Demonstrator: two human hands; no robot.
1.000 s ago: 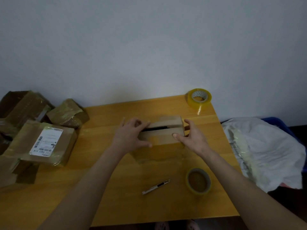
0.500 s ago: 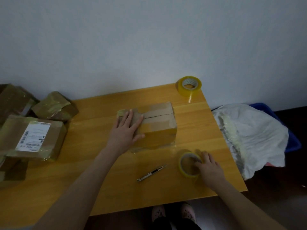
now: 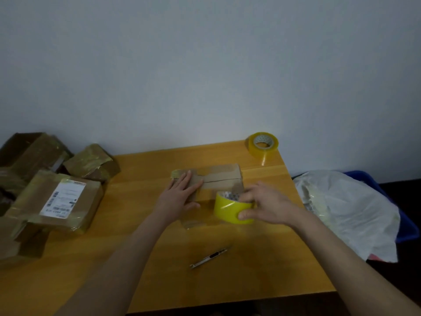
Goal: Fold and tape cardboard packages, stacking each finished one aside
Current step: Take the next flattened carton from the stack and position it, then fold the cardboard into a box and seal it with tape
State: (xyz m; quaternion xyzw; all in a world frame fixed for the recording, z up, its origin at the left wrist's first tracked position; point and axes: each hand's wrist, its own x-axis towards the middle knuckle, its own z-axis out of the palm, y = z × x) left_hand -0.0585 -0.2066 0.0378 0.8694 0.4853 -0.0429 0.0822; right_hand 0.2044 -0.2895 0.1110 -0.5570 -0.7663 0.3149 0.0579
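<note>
head view: cardboard box (image 3: 218,179) at table (image 3: 141,258) centre, flaps closed, seam untaped.
left hand (image 3: 180,195) lay flat on the box; right hand (image 3: 264,202) gripped yellow tape roll (image 3: 230,208) just before it. risk: flaps springing open if the palm lifted.

A plain pale wall (image 3: 205,65) stands behind the wooden table (image 3: 262,270), dimly lit.

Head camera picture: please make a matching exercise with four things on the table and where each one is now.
Things:
1. tape roll
2. second tape roll
3. utility knife
4. labelled package

Places:
A. far right corner of the table
B. left, among the other packages
C. held in the right hand
D. lying near the front edge

Pairs: 1-C, 2-A, 3-D, 4-B
</note>
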